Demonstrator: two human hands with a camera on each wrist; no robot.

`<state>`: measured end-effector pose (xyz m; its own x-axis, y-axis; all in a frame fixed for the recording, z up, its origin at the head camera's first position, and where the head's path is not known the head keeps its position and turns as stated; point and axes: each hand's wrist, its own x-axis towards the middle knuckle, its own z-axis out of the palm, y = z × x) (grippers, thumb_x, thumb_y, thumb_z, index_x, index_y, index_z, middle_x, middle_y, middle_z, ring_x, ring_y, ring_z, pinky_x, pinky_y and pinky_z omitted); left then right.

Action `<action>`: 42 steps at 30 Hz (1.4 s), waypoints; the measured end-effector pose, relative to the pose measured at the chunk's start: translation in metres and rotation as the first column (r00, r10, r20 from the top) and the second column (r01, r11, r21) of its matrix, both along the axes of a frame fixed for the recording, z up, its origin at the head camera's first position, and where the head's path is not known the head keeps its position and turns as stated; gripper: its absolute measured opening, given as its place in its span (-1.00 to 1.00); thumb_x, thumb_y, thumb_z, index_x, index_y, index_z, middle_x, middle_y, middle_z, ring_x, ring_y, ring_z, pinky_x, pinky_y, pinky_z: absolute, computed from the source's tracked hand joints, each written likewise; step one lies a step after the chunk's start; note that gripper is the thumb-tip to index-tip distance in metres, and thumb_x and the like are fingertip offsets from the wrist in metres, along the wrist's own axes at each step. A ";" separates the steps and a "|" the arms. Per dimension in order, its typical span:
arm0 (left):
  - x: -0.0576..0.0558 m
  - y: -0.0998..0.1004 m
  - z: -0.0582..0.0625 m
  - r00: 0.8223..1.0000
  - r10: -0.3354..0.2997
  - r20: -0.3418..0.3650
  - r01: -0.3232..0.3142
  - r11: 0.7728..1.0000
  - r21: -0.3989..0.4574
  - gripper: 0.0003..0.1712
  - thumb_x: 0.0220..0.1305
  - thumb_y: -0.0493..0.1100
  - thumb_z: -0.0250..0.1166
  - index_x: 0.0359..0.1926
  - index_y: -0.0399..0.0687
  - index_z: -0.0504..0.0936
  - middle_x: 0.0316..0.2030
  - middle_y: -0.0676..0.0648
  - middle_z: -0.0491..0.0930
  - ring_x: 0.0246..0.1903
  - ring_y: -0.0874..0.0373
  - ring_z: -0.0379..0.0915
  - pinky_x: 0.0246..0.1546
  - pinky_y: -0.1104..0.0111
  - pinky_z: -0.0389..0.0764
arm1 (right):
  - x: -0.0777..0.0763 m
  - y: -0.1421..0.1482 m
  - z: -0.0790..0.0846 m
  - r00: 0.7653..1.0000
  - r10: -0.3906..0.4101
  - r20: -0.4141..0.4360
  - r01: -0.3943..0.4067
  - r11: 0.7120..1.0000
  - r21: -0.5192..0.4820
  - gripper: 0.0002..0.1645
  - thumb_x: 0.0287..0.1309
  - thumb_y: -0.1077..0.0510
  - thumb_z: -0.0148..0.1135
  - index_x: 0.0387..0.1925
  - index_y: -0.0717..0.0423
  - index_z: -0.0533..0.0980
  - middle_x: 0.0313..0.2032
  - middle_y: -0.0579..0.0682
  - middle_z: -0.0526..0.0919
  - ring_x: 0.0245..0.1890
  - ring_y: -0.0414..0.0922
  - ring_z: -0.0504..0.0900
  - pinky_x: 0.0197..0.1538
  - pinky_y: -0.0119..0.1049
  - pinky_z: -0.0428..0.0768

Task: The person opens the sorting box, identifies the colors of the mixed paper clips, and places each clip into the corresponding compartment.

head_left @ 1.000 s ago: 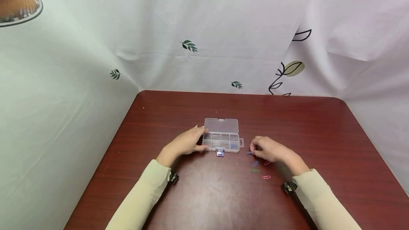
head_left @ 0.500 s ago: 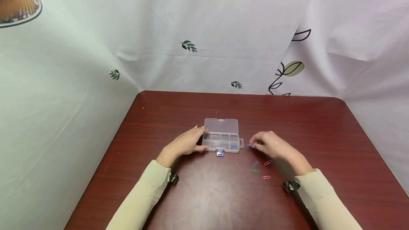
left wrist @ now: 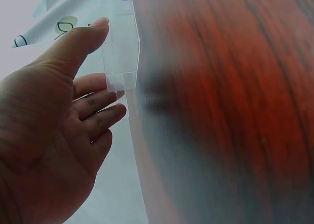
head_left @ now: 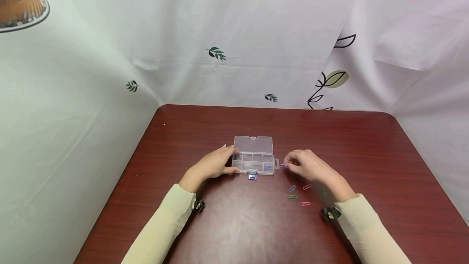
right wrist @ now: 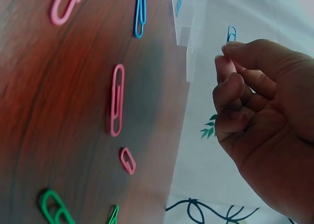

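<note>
In the head view a clear plastic compartment box (head_left: 248, 167) lies on the table, lid raised toward the back. Blue paper clips (head_left: 268, 168) rest in its front right compartment. My left hand (head_left: 212, 162) holds the box's left end, thumb at the front corner and fingers toward the back. Just right of the box's hang tab, my right hand (head_left: 305, 165) pinches one blue paper clip (right wrist: 231, 33) between thumb and forefinger; its lower part is hidden by the fingertips. The left wrist view shows my thumb (left wrist: 81, 40) against the box's end.
Loose paper clips lie in front of my right hand: a blue clip (head_left: 292, 188), pink clips (head_left: 307, 187) and green clips (head_left: 292, 196). A blue-purple latch (head_left: 252, 175) juts from the box's front. The brown table (head_left: 220, 223) meets a white curtain (head_left: 234, 72) at the back.
My right hand has lifted the blue paper clip from the table and carried it back and left toward the box. My left hand and the box have stayed in place.
</note>
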<state>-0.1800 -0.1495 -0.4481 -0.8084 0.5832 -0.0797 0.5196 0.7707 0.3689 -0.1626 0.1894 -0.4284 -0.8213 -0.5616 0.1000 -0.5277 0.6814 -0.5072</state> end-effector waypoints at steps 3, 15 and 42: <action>0.000 0.000 0.000 1.000 -0.004 0.002 0.004 1.000 0.005 -0.29 0.31 0.10 0.40 0.31 -0.18 0.43 0.25 -0.12 0.53 0.45 -0.13 0.22 0.56 0.14 0.14 | 0.000 -0.003 0.000 1.000 0.006 -0.002 -0.006 1.000 -0.007 -0.90 0.20 0.29 0.32 -0.36 0.03 0.65 -0.43 -0.24 0.60 -0.42 -0.34 0.49 -0.34 -0.41 0.57; 0.000 0.001 0.001 1.000 0.002 0.010 -0.002 1.000 0.001 -0.30 0.31 0.10 0.40 0.31 -0.16 0.43 0.25 -0.11 0.52 0.46 -0.16 0.20 0.55 0.11 0.16 | -0.003 -0.016 0.001 1.000 0.018 -0.008 -0.018 1.000 -0.016 -0.93 0.18 0.29 0.31 -0.33 0.09 0.66 -0.42 -0.22 0.59 -0.42 -0.29 0.47 -0.35 -0.40 0.55; 0.000 0.001 0.001 1.000 -0.002 -0.004 0.002 1.000 -0.013 -0.30 0.32 0.11 0.39 0.30 -0.18 0.44 0.23 -0.12 0.53 0.44 -0.16 0.24 0.55 0.13 0.16 | -0.005 -0.035 0.006 0.998 0.062 -0.013 -0.062 0.998 0.005 -0.93 0.24 0.25 0.30 -0.30 0.09 0.69 -0.33 -0.11 0.69 -0.32 -0.21 0.59 -0.21 -0.26 0.64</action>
<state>-0.1800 -0.1488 -0.4467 -0.8074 0.5839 -0.0843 0.5227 0.7742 0.3569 -0.1679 0.1541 -0.4226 -0.7835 -0.6120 0.1079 -0.5756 0.6492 -0.4972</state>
